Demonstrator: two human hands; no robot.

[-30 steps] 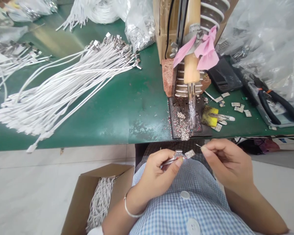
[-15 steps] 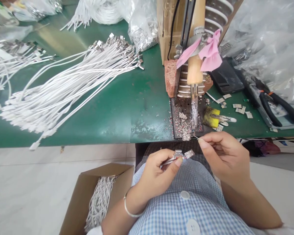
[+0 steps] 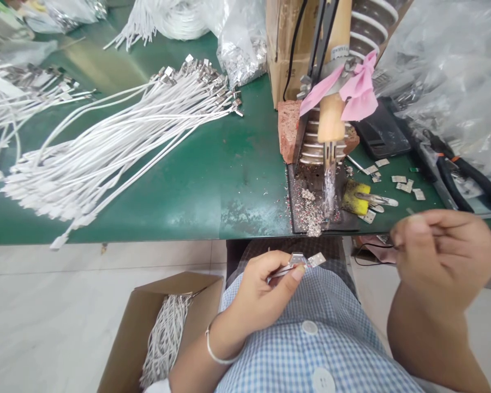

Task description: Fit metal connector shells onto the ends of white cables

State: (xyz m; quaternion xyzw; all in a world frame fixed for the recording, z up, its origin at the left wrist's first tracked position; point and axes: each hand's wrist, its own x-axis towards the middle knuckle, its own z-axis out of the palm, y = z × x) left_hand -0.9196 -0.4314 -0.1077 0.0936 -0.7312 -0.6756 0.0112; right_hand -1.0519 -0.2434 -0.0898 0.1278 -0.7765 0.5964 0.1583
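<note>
My left hand (image 3: 265, 286) is closed in front of the checked apron, pinching a silver metal clip (image 3: 298, 258) between thumb and forefinger. A USB plug (image 3: 317, 259) sticks out at the clip's right end. My right hand (image 3: 444, 256), smeared by motion, is raised at the right, off the table's front edge. Its thumb and forefinger are pressed together, and what they hold cannot be made out. Between and beyond my hands, a wooden-handled soldering iron (image 3: 331, 120) is fixed tip-down over a dark plate (image 3: 343, 222) strewn with solder bits.
White cables (image 3: 106, 142) with metal plugs lie piled on the green table (image 3: 253, 158). A yellow sponge (image 3: 355, 197), loose plugs (image 3: 405, 184), black-handled pliers (image 3: 470, 169) and plastic bags surround the iron. Below left stands a cardboard box (image 3: 123, 333) of cables.
My right hand has moved right, away from the iron's tip, where it held a thin wire-like piece. My left hand stays in place with the clip and plug.
</note>
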